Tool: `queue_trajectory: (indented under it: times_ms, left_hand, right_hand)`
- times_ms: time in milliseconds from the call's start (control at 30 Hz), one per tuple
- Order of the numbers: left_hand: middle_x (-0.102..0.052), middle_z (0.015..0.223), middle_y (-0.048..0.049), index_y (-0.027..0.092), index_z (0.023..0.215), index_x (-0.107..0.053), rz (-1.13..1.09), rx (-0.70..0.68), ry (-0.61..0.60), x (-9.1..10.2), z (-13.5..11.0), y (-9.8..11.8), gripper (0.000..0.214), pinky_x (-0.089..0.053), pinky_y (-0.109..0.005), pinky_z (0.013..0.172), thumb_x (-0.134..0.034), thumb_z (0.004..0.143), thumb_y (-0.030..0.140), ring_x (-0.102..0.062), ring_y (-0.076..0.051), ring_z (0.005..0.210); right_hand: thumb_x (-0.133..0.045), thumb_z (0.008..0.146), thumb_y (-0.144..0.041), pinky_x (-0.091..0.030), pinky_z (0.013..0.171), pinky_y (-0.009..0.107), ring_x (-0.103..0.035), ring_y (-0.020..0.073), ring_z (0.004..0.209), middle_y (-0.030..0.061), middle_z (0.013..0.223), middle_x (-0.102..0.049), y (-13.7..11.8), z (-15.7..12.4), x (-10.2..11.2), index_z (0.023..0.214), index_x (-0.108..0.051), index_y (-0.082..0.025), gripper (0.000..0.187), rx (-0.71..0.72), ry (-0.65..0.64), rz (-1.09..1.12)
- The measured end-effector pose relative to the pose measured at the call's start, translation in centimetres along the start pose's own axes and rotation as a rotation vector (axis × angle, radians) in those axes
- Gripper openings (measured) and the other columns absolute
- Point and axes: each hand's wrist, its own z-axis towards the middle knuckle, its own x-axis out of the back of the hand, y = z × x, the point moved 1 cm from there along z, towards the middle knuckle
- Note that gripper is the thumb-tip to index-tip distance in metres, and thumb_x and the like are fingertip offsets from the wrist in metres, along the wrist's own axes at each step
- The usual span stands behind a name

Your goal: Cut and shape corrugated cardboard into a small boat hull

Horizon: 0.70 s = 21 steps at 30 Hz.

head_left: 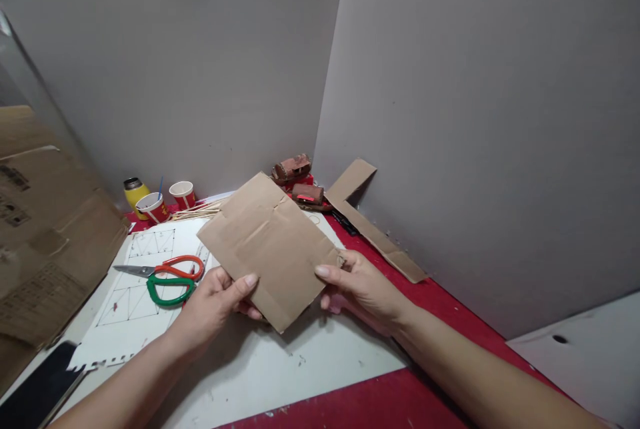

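Note:
A creased, roughly rectangular piece of cardboard (pixel 280 242) is held up at a slant over the white sheet (pixel 320 355). My left hand (pixel 225 292) pinches its lower left edge, thumb on the front face. At its right corner my right hand (pixel 353 282) grips it too, with the thumb in front and the fingers behind. To the left of my left hand lie scissors (pixel 173 279) with one orange and one green handle, their blades apart. Under them is a paper with truss-like line drawings (pixel 127 315).
Two red-and-white paper cups (pixel 183 195), a yellow bottle (pixel 135 197) and thin wooden sticks (pixel 197 211) are at the back. Brown leather-like cases (pixel 307 194) and cardboard strips (pixel 380 242) lie near the grey wall (pixel 450 115). A large cardboard box (pixel 50 235) stands left, beside a dark flat object (pixel 40 389).

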Motion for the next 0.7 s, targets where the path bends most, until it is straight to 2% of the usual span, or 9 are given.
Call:
queue_trajectory:
  times_ms: [200, 333, 433, 533, 600, 700]
  left_hand:
    - [-0.068, 0.067, -0.0028, 0.013, 0.084, -0.066, -0.071, -0.035, 0.105, 0.5, 0.2, -0.1, 0.026, -0.053, -0.022, 0.051, -0.071, 0.081, 0.039, -0.061, -0.011, 0.052]
    - [-0.066, 0.055, -0.004, 0.012, 0.069, -0.063, -0.046, -0.007, 0.096, 0.3, 0.0, 0.1, 0.03, -0.049, -0.02, 0.048, -0.07, 0.081, 0.039, -0.06, -0.011, 0.047]
    - [-0.069, 0.061, -0.0076, 0.011, 0.068, -0.064, -0.049, 0.001, 0.086, 0.4, -0.1, 0.9, 0.036, -0.05, -0.022, 0.05, -0.067, 0.083, 0.043, -0.063, -0.013, 0.049]
    - [-0.068, 0.064, -0.0035, 0.013, 0.075, -0.064, -0.104, -0.095, 0.253, 1.6, 0.1, 2.0, 0.03, -0.048, -0.021, 0.049, -0.068, 0.081, 0.043, -0.061, -0.011, 0.049]
    - [-0.064, 0.062, 0.0003, 0.015, 0.072, -0.061, -0.124, -0.15, 0.384, 3.0, 0.5, 2.7, 0.026, -0.046, -0.018, 0.049, -0.072, 0.077, 0.038, -0.058, -0.009, 0.05]
    - [-0.061, 0.063, 0.0022, 0.016, 0.072, -0.058, -0.115, -0.148, 0.498, 4.9, 0.8, 3.3, 0.025, -0.045, -0.017, 0.049, -0.076, 0.071, 0.033, -0.056, -0.008, 0.051]
  right_hand:
    - [-0.076, 0.075, -0.044, -0.043, 0.039, 0.017, -0.063, 0.0122, 0.045, 0.0092, 0.06, -0.071, 0.4, -0.1, -0.1, 0.085, -0.061, -0.012, 0.037, -0.039, -0.14, -0.124]
    - [-0.074, 0.079, -0.039, -0.039, 0.035, 0.015, -0.059, 0.0108, 0.042, 0.0036, 0.056, -0.068, 0.0, 0.1, -0.1, 0.092, -0.06, -0.015, 0.031, -0.021, -0.06, -0.01]
    - [-0.075, 0.077, -0.034, -0.043, 0.034, 0.018, -0.055, 0.0106, 0.039, -0.0016, 0.055, -0.063, -0.8, 0.5, 0.8, 0.095, -0.062, -0.018, 0.028, 0.016, 0.026, 0.13]
    - [-0.08, 0.07, -0.027, -0.045, 0.037, 0.016, -0.053, 0.0075, 0.04, -0.0024, 0.055, -0.06, -1.9, 0.9, 2.0, 0.079, -0.063, -0.015, 0.023, 0.056, 0.073, 0.143]
    - [-0.079, 0.071, -0.028, -0.042, 0.036, 0.015, -0.049, 0.0065, 0.039, -0.0035, 0.05, -0.055, -2.3, 0.9, 2.2, 0.07, -0.061, -0.015, 0.023, 0.0, 0.003, 0.126]
    - [-0.075, 0.077, -0.032, -0.041, 0.037, 0.017, -0.045, 0.0072, 0.036, -0.005, 0.044, -0.05, -1.9, 0.5, 1.6, 0.071, -0.061, -0.016, 0.022, -0.135, -0.129, 0.109]
